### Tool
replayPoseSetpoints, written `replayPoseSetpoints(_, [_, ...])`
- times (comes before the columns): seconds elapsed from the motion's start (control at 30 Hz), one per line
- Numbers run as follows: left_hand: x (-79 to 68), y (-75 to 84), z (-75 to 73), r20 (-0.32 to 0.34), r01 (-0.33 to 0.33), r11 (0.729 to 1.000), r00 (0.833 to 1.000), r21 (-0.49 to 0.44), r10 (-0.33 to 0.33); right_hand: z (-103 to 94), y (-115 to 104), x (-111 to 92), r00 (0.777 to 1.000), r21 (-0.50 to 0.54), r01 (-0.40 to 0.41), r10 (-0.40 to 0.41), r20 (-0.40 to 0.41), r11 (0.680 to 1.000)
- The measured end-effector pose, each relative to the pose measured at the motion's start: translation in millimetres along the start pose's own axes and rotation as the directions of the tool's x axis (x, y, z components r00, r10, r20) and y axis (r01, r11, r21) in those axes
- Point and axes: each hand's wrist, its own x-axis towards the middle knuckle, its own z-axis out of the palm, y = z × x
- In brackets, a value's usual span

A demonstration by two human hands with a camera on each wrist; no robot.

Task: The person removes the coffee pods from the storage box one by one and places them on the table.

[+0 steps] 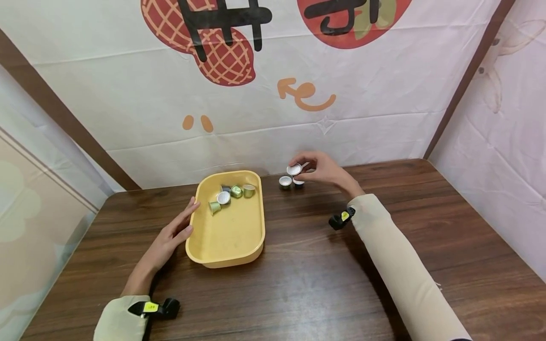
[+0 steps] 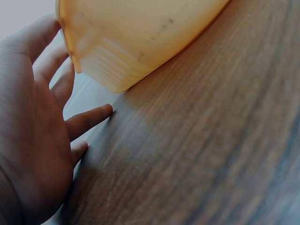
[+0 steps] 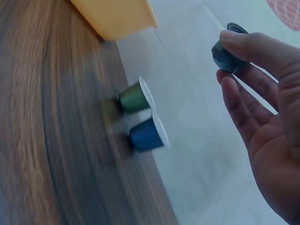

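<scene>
My right hand (image 1: 322,169) pinches a dark green coffee capsule (image 3: 228,55) between thumb and fingers, lifted above the table. Below it, a green coffee capsule (image 3: 133,99) and a blue coffee capsule (image 3: 147,135) stand side by side on the table, silver lids upward. At the left, my left hand (image 1: 168,239) touches the side of a yellow tray (image 1: 226,241) with its fingers extended, thumb apart. Several coffee capsules lie at the tray's far end, among them a light green one (image 1: 214,207) and one with its silver lid (image 1: 223,198) showing.
The dark wooden table (image 1: 298,289) ends at a white printed fabric wall (image 1: 273,128) just behind the capsules. Another fabric panel (image 1: 503,156) rises along the right. Black straps with cameras (image 1: 342,219) sit on both wrists.
</scene>
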Motion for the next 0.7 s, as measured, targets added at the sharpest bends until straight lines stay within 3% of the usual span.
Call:
replayPoseSetpoints(0.27, [-0.6,-0.2,-0.2,0.000,-0.006,1.000,1.000,-0.010,0.006,-7.8,9.5,-23.6,0.990,0.025,-0.069,0.071,-0.121,0.997])
replayPoseSetpoints(0.7, [0.5,0.3,0.8,0.006,0.006,1.000,1.000,-0.018,-0.006,-12.2,39.5,-43.7,0.968,-0.015,-0.136,0.130,-0.214,0.991])
